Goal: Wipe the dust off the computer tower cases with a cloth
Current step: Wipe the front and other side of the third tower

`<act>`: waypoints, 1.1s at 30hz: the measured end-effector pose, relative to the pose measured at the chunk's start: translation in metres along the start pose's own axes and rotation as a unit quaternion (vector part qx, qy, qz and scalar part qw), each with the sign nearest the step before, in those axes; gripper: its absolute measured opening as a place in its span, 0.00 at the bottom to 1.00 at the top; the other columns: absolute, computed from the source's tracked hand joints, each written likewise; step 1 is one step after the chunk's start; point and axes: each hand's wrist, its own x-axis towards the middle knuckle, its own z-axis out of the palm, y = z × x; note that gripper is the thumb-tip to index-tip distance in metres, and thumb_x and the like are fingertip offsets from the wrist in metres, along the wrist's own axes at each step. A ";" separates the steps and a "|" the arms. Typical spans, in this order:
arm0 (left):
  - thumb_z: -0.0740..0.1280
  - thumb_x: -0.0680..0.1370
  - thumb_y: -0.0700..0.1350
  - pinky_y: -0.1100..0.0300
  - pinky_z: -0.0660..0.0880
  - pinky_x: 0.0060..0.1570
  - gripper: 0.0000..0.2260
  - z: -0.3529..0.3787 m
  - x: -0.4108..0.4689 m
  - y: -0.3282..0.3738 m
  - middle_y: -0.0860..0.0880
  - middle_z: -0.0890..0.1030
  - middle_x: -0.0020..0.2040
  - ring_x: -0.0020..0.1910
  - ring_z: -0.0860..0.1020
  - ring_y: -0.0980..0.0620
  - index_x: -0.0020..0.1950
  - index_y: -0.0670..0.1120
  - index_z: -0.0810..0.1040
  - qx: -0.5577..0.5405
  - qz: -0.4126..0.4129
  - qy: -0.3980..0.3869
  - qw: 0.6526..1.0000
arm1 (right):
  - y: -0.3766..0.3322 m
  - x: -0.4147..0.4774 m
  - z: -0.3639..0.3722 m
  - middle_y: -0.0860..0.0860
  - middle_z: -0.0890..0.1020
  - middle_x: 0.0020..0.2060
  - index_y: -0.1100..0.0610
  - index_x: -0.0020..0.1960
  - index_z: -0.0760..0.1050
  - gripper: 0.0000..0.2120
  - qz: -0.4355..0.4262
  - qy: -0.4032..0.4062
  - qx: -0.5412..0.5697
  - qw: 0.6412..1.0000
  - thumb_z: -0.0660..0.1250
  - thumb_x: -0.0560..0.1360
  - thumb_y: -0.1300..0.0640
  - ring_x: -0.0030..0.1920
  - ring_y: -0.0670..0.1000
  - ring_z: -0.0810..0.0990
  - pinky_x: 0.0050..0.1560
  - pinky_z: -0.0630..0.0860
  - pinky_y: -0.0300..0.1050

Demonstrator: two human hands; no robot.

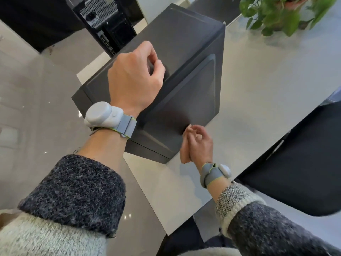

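A black computer tower case (191,58) lies on its side on the white table (258,93). My left hand (134,78) hovers over the case's top panel, fingers curled around a small dark bunched cloth (165,74) that is pressed against the panel; most of the cloth is hidden under the fingers. My right hand (196,145) is at the case's near lower edge. Its fingers are curled with nothing visible in them, and the fingertips touch the edge. A second black tower (108,23) stands on the floor behind, its rear panel and power supply grille facing me.
A green potted plant (280,13) stands on the table at the far right. A black chair (302,159) is tucked against the table's right side. Glossy grey floor (36,89) lies to the left. Both wrists carry grey sensor bands.
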 end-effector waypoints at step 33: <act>0.64 0.82 0.53 0.50 0.75 0.36 0.11 -0.031 -0.048 -0.040 0.52 0.72 0.37 0.36 0.71 0.50 0.44 0.48 0.77 -0.094 0.235 -0.079 0.964 | 0.000 -0.048 0.053 0.43 0.85 0.40 0.49 0.48 0.81 0.04 -0.046 0.187 0.011 0.981 0.73 0.79 0.50 0.44 0.45 0.84 0.48 0.80 0.42</act>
